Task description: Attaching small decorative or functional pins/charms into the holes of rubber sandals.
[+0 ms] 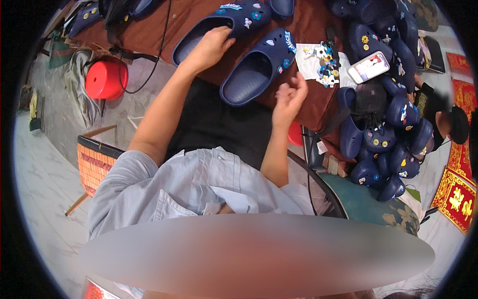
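Note:
Two navy foam clogs lie on a brown-covered table (308,30). My left hand (211,47) rests on the rim of the far clog (219,25), fingers curled over its heel opening. The nearer clog (259,67), studded with small charms, lies between my hands. My right hand (289,94) hovers just right of it, fingertips pinched together; whether a small charm sits in them I cannot tell. A heap of colourful charms (323,62) lies on white paper just beyond my right hand.
A phone (369,66) lies face up right of the charms. Several finished navy clogs (383,144) pile up at the right, more at the top. A red stool (105,79) and a woven chair (97,162) stand left on the tiled floor.

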A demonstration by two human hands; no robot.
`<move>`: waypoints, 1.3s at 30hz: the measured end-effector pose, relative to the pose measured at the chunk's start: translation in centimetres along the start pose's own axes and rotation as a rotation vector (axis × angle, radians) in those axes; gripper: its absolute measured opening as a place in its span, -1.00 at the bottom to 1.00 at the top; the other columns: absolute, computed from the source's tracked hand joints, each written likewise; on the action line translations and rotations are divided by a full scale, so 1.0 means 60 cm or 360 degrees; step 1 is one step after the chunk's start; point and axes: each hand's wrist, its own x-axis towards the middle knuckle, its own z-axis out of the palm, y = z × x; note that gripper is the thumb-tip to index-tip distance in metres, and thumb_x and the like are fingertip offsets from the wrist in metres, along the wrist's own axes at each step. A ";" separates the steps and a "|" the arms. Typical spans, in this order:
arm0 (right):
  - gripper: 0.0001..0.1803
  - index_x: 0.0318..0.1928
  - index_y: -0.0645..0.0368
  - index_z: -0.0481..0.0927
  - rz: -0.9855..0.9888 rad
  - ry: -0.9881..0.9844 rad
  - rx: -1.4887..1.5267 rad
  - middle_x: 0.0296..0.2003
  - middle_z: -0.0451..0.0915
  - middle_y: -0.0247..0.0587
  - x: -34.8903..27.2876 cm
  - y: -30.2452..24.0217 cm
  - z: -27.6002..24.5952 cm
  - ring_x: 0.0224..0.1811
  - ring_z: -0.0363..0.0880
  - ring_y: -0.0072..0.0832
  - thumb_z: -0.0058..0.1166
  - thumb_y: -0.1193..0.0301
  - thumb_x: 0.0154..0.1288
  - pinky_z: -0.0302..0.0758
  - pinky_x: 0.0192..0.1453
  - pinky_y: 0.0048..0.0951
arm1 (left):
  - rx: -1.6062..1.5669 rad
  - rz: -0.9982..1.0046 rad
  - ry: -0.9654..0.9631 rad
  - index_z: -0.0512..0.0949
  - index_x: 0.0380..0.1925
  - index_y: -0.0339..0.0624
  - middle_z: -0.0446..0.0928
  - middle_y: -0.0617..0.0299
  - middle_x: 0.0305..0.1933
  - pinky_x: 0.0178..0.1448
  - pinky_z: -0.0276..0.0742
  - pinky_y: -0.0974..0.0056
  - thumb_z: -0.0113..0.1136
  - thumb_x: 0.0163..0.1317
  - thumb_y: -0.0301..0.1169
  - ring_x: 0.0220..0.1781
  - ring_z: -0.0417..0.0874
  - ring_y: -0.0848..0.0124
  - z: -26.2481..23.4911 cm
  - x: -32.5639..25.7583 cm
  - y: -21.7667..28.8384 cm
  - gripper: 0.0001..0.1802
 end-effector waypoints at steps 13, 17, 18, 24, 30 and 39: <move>-0.35 0.27 0.14 0.27 -0.0089 -0.0187 -0.0302 0.07 0.20 -0.12 -0.016 -0.039 0.034 -0.26 0.34 -0.52 0.18 0.45 0.15 0.43 -0.20 -0.52 | 0.0076 0.0021 -0.0172 0.41 -0.26 -0.42 0.46 -0.19 -0.20 -0.03 0.39 0.02 0.33 0.03 -0.18 -0.11 0.45 -0.12 0.029 -0.027 0.078 -0.49; -0.37 0.26 0.14 0.29 -0.0141 -0.0169 -0.0287 0.09 0.19 -0.12 -0.020 -0.033 0.036 -0.23 0.36 -0.52 0.18 0.43 0.16 0.44 -0.20 -0.52 | 0.0196 -0.0045 -0.0014 0.39 -0.21 -0.37 0.47 -0.14 -0.21 0.01 0.38 0.01 0.31 -0.04 -0.40 -0.07 0.45 -0.09 0.049 -0.028 0.078 -0.58; -0.37 0.26 0.14 0.29 -0.0129 -0.0159 -0.0290 0.09 0.19 -0.12 -0.021 -0.031 0.035 -0.23 0.36 -0.52 0.18 0.43 0.16 0.44 -0.20 -0.52 | 0.0240 -0.0055 0.0014 0.39 -0.22 -0.37 0.47 -0.14 -0.21 0.01 0.39 0.01 0.30 -0.04 -0.41 -0.08 0.45 -0.09 0.052 -0.028 0.079 -0.59; -0.58 0.16 0.26 0.36 -0.0111 -0.0038 -0.0047 0.04 0.31 -0.10 -0.020 -0.017 0.030 -0.27 0.43 -0.51 0.03 0.44 0.32 0.48 -0.22 -0.53 | 0.0305 -0.0065 0.0033 0.40 -0.17 -0.38 0.48 -0.14 -0.17 0.01 0.41 0.01 0.27 -0.02 -0.42 -0.07 0.45 -0.09 0.056 -0.029 0.081 -0.58; -0.67 0.07 0.28 0.43 -0.0073 0.0013 0.0010 -0.01 0.38 -0.11 -0.021 -0.006 0.022 -0.25 0.48 -0.52 0.01 0.46 0.33 0.48 -0.23 -0.53 | 0.0352 -0.0059 0.0029 0.39 -0.14 -0.39 0.48 -0.13 -0.15 0.06 0.40 0.02 0.24 0.03 -0.39 -0.03 0.45 -0.08 0.058 -0.031 0.080 -0.58; -0.78 -0.08 0.28 0.54 -0.0169 0.0236 -0.0227 -0.18 0.54 -0.14 -0.003 0.001 -0.014 -0.22 0.56 -0.42 0.00 0.54 0.27 0.49 -0.20 -0.48 | 0.0366 -0.0092 -0.0023 0.38 -0.10 -0.41 0.46 -0.15 -0.10 0.09 0.39 0.01 0.20 0.06 -0.37 0.02 0.42 -0.08 0.055 -0.033 0.079 -0.56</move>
